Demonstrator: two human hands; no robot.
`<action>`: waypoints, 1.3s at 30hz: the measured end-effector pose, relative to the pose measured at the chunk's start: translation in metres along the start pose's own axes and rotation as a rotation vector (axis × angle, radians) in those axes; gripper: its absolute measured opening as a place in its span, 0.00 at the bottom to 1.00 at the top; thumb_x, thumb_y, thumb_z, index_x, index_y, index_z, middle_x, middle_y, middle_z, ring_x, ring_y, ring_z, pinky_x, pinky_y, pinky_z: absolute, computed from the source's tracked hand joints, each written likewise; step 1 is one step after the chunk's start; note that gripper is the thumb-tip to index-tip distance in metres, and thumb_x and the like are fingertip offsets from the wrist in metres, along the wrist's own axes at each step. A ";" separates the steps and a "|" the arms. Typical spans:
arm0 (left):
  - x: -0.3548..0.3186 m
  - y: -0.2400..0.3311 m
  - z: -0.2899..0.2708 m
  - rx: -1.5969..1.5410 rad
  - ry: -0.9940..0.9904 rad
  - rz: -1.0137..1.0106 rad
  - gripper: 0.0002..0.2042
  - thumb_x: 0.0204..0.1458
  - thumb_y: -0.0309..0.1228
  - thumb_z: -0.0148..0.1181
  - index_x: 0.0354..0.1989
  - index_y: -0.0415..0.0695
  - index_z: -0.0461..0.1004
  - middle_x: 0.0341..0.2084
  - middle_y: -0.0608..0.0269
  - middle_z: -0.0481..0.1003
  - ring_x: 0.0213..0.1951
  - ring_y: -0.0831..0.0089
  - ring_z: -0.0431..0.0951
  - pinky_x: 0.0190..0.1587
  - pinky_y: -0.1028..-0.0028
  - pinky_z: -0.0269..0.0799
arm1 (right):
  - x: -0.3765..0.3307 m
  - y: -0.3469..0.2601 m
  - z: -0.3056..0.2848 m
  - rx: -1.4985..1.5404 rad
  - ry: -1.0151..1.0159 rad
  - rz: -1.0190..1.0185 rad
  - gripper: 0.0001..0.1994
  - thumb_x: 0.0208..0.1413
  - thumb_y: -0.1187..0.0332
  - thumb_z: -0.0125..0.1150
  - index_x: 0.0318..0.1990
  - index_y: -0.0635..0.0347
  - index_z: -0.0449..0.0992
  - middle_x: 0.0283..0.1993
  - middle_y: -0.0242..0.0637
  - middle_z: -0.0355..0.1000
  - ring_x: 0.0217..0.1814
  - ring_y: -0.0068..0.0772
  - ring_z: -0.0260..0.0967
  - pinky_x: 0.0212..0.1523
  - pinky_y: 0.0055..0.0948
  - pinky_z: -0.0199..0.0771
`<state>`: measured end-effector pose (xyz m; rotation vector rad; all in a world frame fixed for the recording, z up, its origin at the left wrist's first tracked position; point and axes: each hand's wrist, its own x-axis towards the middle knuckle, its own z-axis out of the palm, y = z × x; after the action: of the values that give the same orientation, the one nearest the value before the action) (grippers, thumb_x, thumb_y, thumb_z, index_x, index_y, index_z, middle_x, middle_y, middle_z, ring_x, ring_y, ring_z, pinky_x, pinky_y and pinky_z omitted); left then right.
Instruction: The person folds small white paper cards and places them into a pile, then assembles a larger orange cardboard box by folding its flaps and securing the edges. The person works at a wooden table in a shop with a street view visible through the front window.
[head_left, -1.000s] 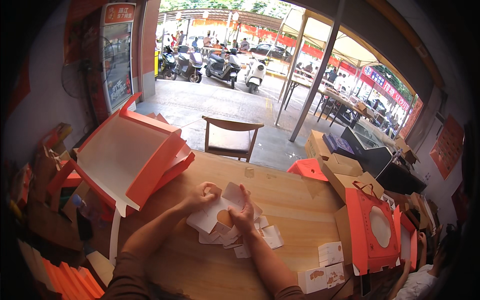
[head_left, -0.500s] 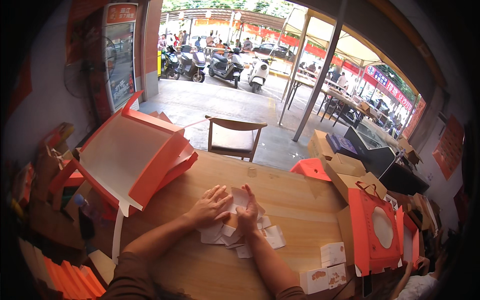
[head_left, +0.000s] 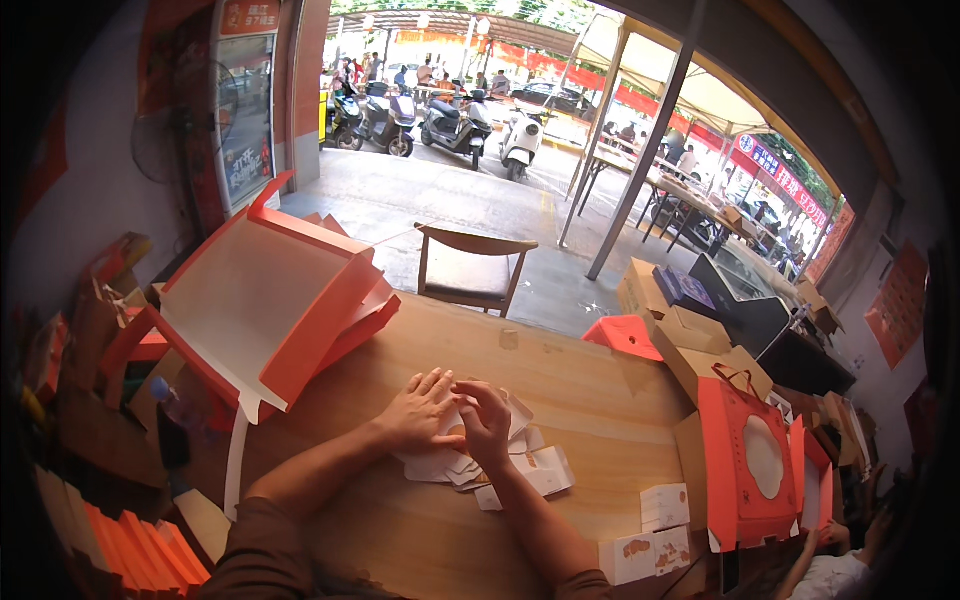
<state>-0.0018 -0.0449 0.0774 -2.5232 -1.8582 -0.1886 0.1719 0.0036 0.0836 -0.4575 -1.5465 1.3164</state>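
While the person's forearms reach in from the near edge of the wooden table point(head_left: 600, 420), a row of bright orange card pieces point(head_left: 140, 548) stands at the lower left, and three small white boxes point(head_left: 632, 560) with brown prints sit together at the lower right. Further in, the left hand point(head_left: 418, 412) lies flat with its fingers extended over a loose pile of folded white cartons point(head_left: 540, 478), covering part of it. Just beside it, the right hand point(head_left: 484, 422) has its fingers curled in close to the left fingertips; I cannot tell whether they pinch any card. On the left, a big red box point(head_left: 240, 310), its white inside facing up, takes up that end of the table, well apart from the hands. On the right, a red carry box point(head_left: 750, 455) with a pale oval panel leans by brown cardboard boxes point(head_left: 700, 335), and another person's hand point(head_left: 834, 540) shows near its far side. Past the table's far edge stands a wooden chair point(head_left: 475, 268) with a dark seat, partly blocking the way out. Beyond come a glass-fronted fridge point(head_left: 246, 130) on the left, a slanting metal pole point(head_left: 650, 150) and, outside, parked scooters point(head_left: 455, 128).
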 end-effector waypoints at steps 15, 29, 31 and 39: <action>0.001 -0.007 0.003 -0.063 0.047 0.077 0.57 0.54 0.79 0.46 0.74 0.33 0.61 0.78 0.33 0.49 0.81 0.44 0.42 0.81 0.51 0.36 | 0.001 0.035 -0.005 0.107 0.021 0.015 0.19 0.63 0.81 0.51 0.60 0.68 0.76 0.59 0.42 0.73 0.66 0.34 0.71 0.72 0.37 0.69; 0.012 0.003 -0.015 -0.279 0.476 -0.045 0.44 0.54 0.41 0.59 0.77 0.35 0.50 0.75 0.36 0.55 0.78 0.42 0.50 0.80 0.48 0.37 | 0.004 0.051 -0.014 0.088 -0.028 0.184 0.21 0.62 0.82 0.43 0.59 0.64 0.75 0.61 0.41 0.75 0.67 0.32 0.70 0.67 0.32 0.70; 0.020 0.036 -0.040 -0.248 0.633 0.051 0.40 0.50 0.34 0.62 0.74 0.36 0.56 0.72 0.36 0.59 0.75 0.41 0.57 0.78 0.45 0.43 | 0.006 0.051 -0.018 0.070 -0.072 0.158 0.21 0.61 0.82 0.44 0.59 0.64 0.75 0.60 0.41 0.76 0.66 0.32 0.71 0.67 0.33 0.70; 0.067 0.211 -0.074 -0.354 0.271 0.561 0.38 0.54 0.39 0.68 0.73 0.42 0.62 0.68 0.42 0.66 0.70 0.45 0.65 0.73 0.47 0.58 | 0.005 0.050 0.001 0.005 0.037 0.073 0.18 0.59 0.83 0.51 0.55 0.67 0.78 0.49 0.44 0.79 0.54 0.35 0.77 0.58 0.31 0.77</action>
<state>0.2113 -0.0497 0.1722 -2.9322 -1.0444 -0.8560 0.1530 0.0237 0.0415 -0.5370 -1.5075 1.3603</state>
